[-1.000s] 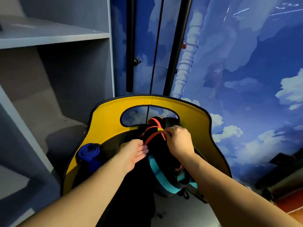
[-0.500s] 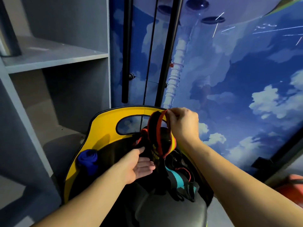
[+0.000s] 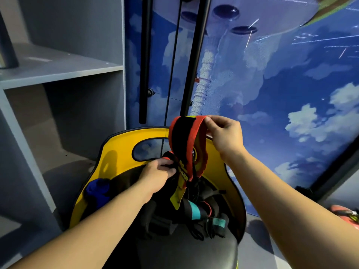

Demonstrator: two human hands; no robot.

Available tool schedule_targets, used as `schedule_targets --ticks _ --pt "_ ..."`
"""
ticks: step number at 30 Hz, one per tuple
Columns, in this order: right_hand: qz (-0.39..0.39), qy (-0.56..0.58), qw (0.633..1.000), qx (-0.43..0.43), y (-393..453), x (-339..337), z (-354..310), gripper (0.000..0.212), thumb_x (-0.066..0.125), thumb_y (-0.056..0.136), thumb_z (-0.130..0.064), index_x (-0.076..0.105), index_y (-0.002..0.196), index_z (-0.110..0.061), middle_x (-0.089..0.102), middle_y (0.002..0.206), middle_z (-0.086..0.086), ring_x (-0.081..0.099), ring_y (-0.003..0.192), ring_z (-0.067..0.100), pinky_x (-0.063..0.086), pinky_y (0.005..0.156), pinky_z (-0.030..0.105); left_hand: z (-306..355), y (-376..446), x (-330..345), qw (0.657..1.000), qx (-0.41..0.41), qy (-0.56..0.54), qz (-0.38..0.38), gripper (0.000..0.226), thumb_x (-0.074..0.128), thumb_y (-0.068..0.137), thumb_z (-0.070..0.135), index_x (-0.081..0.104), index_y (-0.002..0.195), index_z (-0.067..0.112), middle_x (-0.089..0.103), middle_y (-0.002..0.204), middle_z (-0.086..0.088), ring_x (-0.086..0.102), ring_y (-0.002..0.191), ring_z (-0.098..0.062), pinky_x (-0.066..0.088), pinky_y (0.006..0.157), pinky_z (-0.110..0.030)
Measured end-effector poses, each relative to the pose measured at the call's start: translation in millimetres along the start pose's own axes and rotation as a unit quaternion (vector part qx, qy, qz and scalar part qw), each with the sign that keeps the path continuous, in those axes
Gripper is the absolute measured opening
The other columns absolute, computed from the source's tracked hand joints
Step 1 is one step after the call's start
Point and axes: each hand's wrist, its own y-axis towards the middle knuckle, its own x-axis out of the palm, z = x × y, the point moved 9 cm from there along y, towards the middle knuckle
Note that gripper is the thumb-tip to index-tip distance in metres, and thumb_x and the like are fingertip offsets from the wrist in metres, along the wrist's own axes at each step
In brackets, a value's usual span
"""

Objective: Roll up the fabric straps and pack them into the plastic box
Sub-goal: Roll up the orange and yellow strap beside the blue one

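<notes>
A black strap with red edges [image 3: 181, 140] hangs in a loop above a yellow-backed chair [image 3: 118, 150]. My right hand [image 3: 223, 136] pinches the top of the loop and holds it up. Lower down, my left hand [image 3: 157, 174] grips the same strap where it meets a pile of dark straps [image 3: 196, 216], some with teal bands, lying on the black seat. A rolled blue strap [image 3: 98, 189] sits at the seat's left edge. No plastic box is in view.
Grey shelving [image 3: 58, 72] stands to the left of the chair. Two black poles [image 3: 144, 59] and a blue sky-and-cloud wall are behind it. A red object [image 3: 343, 213] lies on the floor at the far right.
My right hand has lifted the red-edged strap out of the pile and up above the chair back. My left hand has moved from resting open on the pile to gripping the strap's lower part.
</notes>
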Motion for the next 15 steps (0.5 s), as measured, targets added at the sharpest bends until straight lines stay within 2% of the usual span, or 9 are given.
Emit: schedule_targets --ticks 3,5,8,9,11,13,15 --pt "-0.009 0.038 0.999 0.027 1 3 9 0.012 0.067 0.095 -0.017 0.078 0.098 -0.012 0.076 0.083 0.002 0.067 0.067 0.011 0.061 0.080 0.035 3 -2 -6 0.998 0.004 0.064 -0.009 0.034 0.079 0.085 0.023 0.062 0.109 0.040 0.074 0.101 0.002 0.069 0.097 -0.016 0.054 0.096 -0.040" --pt "-0.013 0.053 0.998 0.034 1 6 14 0.014 0.066 0.096 -0.015 0.078 0.100 -0.009 0.073 0.078 -0.001 0.061 0.060 0.005 0.055 0.070 0.026 8 -2 -10 0.996 0.023 0.087 -0.003 0.038 0.078 0.086 0.026 0.059 0.114 0.044 0.070 0.102 0.001 0.065 0.098 -0.015 0.055 0.094 -0.040" --pt "-0.012 0.068 0.996 0.054 -1 7 24 0.016 0.064 0.097 -0.013 0.076 0.102 -0.003 0.070 0.075 0.000 0.058 0.057 0.003 0.049 0.062 0.018 12 -1 -9 0.995 0.046 0.085 -0.016 0.034 0.077 0.088 0.026 0.062 0.117 0.035 0.060 0.085 0.003 0.062 0.080 -0.014 0.055 0.085 -0.038" --pt "-0.012 0.074 0.995 0.061 -2 8 26 0.017 0.064 0.097 -0.013 0.076 0.102 -0.002 0.070 0.076 0.001 0.059 0.059 0.004 0.049 0.063 0.019 14 -2 -8 0.996 0.053 0.075 -0.016 0.029 0.078 0.087 0.025 0.066 0.114 0.030 0.057 0.080 0.004 0.059 0.075 -0.014 0.053 0.080 -0.036" --pt "-0.008 0.088 0.993 0.074 -3 8 32 0.014 0.065 0.097 -0.014 0.077 0.098 -0.006 0.071 0.079 0.005 0.060 0.068 0.012 0.051 0.070 0.026 18 -3 -12 0.996 0.069 0.064 0.002 0.018 0.080 0.084 0.026 0.072 0.101 0.027 0.062 0.082 0.006 0.060 0.079 -0.015 0.050 0.078 -0.031" --pt "0.005 0.105 0.990 0.090 -3 4 38 0.012 0.067 0.096 -0.015 0.077 0.092 -0.010 0.070 0.081 0.010 0.059 0.074 0.020 0.051 0.075 0.034 23 -7 -16 0.994 0.084 0.067 0.013 0.012 0.082 0.082 0.028 0.076 0.092 0.027 0.073 0.093 0.009 0.066 0.091 -0.011 0.051 0.085 -0.028" --pt "0.014 0.106 0.989 0.100 -3 -1 43 0.012 0.069 0.094 -0.018 0.078 0.091 -0.010 0.072 0.082 0.012 0.061 0.075 0.020 0.053 0.077 0.037 25 -9 -18 0.994 0.091 0.064 0.015 0.015 0.083 0.081 0.028 0.079 0.095 0.025 0.076 0.096 0.011 0.068 0.097 -0.008 0.052 0.093 -0.031"
